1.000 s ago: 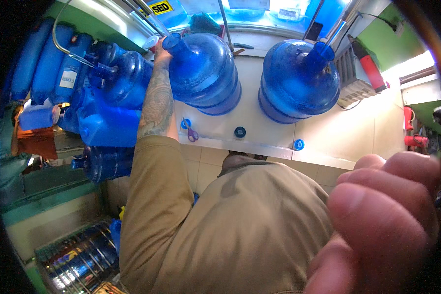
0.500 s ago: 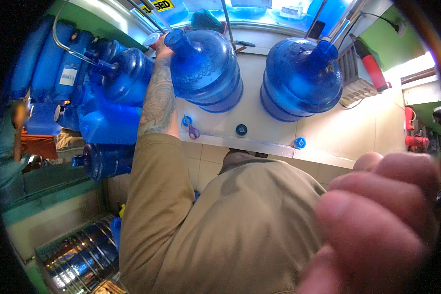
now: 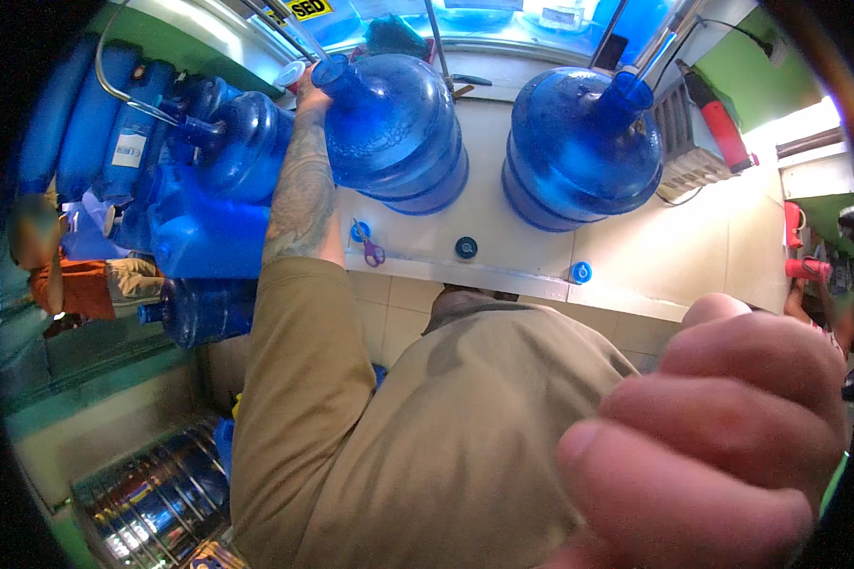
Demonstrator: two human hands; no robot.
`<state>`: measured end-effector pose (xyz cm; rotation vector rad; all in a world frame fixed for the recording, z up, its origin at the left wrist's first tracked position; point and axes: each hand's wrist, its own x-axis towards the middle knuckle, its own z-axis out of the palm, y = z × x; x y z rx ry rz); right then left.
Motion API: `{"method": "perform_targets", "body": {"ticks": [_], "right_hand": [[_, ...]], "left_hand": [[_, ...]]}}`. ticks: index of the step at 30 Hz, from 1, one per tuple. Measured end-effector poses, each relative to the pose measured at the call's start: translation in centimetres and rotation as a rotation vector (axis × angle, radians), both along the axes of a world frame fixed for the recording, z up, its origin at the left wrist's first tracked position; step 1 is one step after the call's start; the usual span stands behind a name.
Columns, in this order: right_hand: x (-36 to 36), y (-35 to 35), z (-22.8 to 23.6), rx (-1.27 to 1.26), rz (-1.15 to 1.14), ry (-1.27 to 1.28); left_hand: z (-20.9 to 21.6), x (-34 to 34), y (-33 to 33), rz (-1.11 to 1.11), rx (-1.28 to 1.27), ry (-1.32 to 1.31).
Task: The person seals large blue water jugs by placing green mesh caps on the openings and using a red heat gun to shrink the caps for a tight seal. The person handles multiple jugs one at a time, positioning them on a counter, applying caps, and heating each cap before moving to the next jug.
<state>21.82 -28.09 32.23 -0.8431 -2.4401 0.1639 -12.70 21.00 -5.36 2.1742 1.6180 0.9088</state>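
Note:
My left hand [image 3: 308, 92] reaches far forward beside the neck of a large blue water jug [image 3: 397, 128] on the white counter. A white-topped round container [image 3: 291, 74] with some red is right next to that hand. Its fingers are mostly hidden by the jug neck, so its grip does not show. Close to the camera, my right hand [image 3: 716, 427] is closed with curled fingers; whatever lies inside is hidden. A second blue jug [image 3: 579, 147] stands upright to the right, a metal tube at its mouth.
Purple-handled scissors [image 3: 374, 252], a dark cap [image 3: 466, 247] and a blue cap [image 3: 581, 272] lie near the counter's front edge. A red-handled tool [image 3: 721, 123] leans by a grey box. Several blue containers crowd the left, near a person in orange [image 3: 85, 287].
My right hand has shifted slightly left and stays closed. My left hand keeps its place by the jug neck. More of the person at left shows, and another person appears at the right edge.

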Motion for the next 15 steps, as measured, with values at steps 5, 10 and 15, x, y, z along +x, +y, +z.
{"method": "perform_targets", "body": {"ticks": [5, 10, 15], "right_hand": [[-0.4, 6.2, -4.6, -0.133, -0.221, -0.047], [1.3, 14.6, -18.6, 0.033, -0.399, 0.162], [2.1, 17.8, -26.2, -0.052, -0.421, 0.199]], "left_hand": [[-0.1, -0.1, 0.5, -0.017, 0.001, -0.021], [-0.5, -0.2, 0.5, -0.034, 0.017, -0.053], [-0.8, -0.1, 0.2, -0.088, 0.055, -0.175]]}}
